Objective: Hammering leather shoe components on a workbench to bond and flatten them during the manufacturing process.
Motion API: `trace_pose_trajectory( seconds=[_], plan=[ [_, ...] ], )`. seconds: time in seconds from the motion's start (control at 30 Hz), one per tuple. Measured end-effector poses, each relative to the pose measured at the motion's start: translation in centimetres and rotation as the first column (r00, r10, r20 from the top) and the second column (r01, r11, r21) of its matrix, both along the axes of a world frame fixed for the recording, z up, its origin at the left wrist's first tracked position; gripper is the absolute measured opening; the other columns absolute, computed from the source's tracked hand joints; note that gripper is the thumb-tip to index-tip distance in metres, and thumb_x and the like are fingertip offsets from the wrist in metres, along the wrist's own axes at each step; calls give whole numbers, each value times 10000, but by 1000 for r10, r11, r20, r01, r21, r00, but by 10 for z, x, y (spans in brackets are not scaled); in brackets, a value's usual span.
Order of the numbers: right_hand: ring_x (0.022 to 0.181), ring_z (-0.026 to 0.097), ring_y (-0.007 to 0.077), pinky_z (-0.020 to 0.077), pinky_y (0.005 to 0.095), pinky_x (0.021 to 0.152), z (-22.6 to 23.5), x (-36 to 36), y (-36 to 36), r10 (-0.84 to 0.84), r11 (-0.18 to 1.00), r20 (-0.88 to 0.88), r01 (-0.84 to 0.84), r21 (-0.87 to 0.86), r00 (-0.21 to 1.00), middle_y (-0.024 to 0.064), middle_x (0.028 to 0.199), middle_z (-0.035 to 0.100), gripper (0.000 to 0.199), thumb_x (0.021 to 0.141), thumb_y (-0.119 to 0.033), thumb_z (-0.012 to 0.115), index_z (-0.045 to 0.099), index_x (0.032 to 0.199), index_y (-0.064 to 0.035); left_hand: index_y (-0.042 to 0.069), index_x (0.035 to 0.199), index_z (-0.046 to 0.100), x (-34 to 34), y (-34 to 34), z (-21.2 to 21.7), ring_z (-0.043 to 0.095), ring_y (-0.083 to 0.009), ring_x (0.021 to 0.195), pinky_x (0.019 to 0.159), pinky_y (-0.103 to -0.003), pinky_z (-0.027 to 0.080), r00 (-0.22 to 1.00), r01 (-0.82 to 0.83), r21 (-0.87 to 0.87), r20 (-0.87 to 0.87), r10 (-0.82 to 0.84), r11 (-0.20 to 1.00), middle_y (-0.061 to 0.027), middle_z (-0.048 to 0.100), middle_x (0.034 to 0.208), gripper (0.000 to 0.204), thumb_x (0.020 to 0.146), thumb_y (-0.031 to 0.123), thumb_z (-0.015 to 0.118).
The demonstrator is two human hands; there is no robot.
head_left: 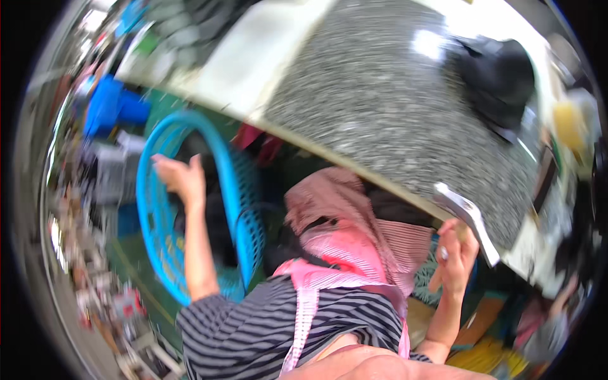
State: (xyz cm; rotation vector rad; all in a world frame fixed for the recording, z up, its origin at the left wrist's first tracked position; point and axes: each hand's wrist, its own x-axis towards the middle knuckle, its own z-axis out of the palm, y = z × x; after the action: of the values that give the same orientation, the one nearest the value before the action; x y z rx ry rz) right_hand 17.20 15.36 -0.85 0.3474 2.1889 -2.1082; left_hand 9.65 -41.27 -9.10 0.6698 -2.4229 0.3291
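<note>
My left hand (180,180) reaches over the blue plastic basket (232,190) at the left, its fingers stretched out and thumb apart, with nothing in it. The basket has holed sides and dark stuff inside. At the table's front edge, my right hand (457,256) has its fingers curled; a small pale bit shows at them, too blurred to name. Just beyond that hand lies a shiny curved metal bar (472,218) across the table edge; whether the fingers touch it I cannot tell. Farther back on the grey speckled tabletop (361,95) sits a black cap-like item (497,79).
Dark fabric pieces (190,28) are heaped at the far left of the table. A blue container (111,107) and grey crates (111,171) stand on the floor at left. A pink-striped apron (345,247) covers my lap below the table edge. Yellow material (487,358) lies low at right.
</note>
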Motion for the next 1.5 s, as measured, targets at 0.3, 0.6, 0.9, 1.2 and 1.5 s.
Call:
trace_pose_trajectory(
  seconds=[0.3, 0.6, 0.9, 1.2, 1.5],
  plan=[
    [468, 309, -17, 246, 176, 409, 57, -49, 60, -199, 979, -48, 201, 40, 979, -83, 650, 378, 290, 1060, -351, 505, 504, 985, -71, -6, 1235, 622, -162, 311, 148, 560, -338, 1213, 1042, -414, 427, 169, 925, 379, -308, -936, 42, -162, 622, 1272, 386, 910, 176, 724],
    [589, 468, 140, 380, 350, 556, 46, -152, 85, -181, 861, -181, 245, 446, 967, 64, 638, 503, 310, 1037, -329, 522, 551, 965, -29, -36, 1064, 687, -292, 525, 115, 644, -377, 1101, 938, -487, 512, 262, 877, 404, 54, -964, 261, -232, 683, 1119, 652, 950, 587, 533],
    [668, 589, 411, 443, 459, 625, 29, -163, 103, -183, 750, -203, 270, 604, 962, 241, 739, 601, 315, 1029, -291, 520, 526, 964, 17, -65, 1131, 675, -341, 497, 138, 625, -177, 871, 844, -345, 507, 375, 686, 514, -856, -355, -516, -90, 727, 1020, 416, 988, 325, 654],
    [612, 480, 217, 408, 383, 603, 12, -157, 112, -198, 813, -216, 283, 509, 956, 111, 666, 528, 363, 1032, -355, 524, 542, 916, -12, 24, 1124, 587, -227, 391, 222, 728, -223, 811, 720, -356, 626, 432, 238, 558, -794, -428, -795, -124, 719, 980, 326, 927, 232, 742],
    [552, 340, 14, 264, 210, 477, 69, -88, 63, -169, 886, -314, 284, 366, 934, -69, 674, 413, 346, 1058, -384, 478, 540, 938, -65, 48, 855, 707, -113, 389, 109, 692, -226, 752, 665, -317, 541, -271, 788, 554, -80, -959, -268, -70, 687, 832, 147, 800, 140, 809]
  ],
)
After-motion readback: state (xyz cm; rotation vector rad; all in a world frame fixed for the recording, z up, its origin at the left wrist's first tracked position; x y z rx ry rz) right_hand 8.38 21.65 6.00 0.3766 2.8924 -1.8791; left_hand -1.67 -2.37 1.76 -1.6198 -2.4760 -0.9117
